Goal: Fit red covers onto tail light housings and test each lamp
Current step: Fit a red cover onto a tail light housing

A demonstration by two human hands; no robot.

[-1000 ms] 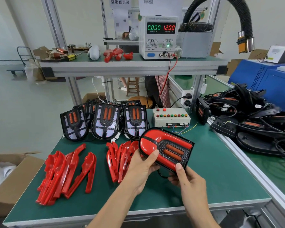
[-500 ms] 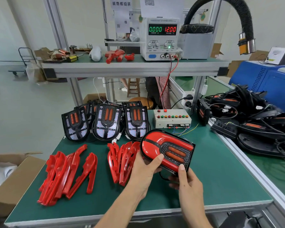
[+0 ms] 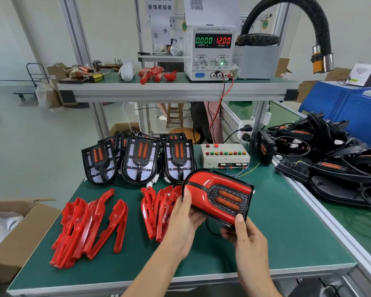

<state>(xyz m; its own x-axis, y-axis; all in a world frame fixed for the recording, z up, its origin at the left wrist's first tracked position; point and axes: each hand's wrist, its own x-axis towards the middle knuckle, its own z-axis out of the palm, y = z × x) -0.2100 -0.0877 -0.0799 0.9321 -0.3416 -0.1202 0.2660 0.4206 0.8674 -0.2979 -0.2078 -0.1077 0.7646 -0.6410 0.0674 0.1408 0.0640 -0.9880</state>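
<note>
I hold a tail light [image 3: 217,195] with a red cover fitted on its black housing, tilted above the green bench. My left hand [image 3: 185,219] grips its rounded left end, thumb on the red cover. My right hand [image 3: 246,236] holds its lower right corner, thumb on the edge; a black cable hangs beneath. Bare black housings [image 3: 140,160] stand in a row behind. Loose red covers lie in two piles, one at the left [image 3: 88,228] and one beside my left hand [image 3: 156,209]. A test box [image 3: 224,155] with coloured buttons sits behind the lamp.
A power supply [image 3: 211,52] on the upper shelf reads 0.000 and 12.00, with red and black leads running down. A heap of wired black lamps [image 3: 321,159] fills the right side. A cardboard box [image 3: 11,234] stands at the left. A black extraction hose [image 3: 317,35] hangs at upper right.
Both hands keep their grip on the covered lamp; it has shifted only slightly. My left thumb has slid a little along the red cover.
</note>
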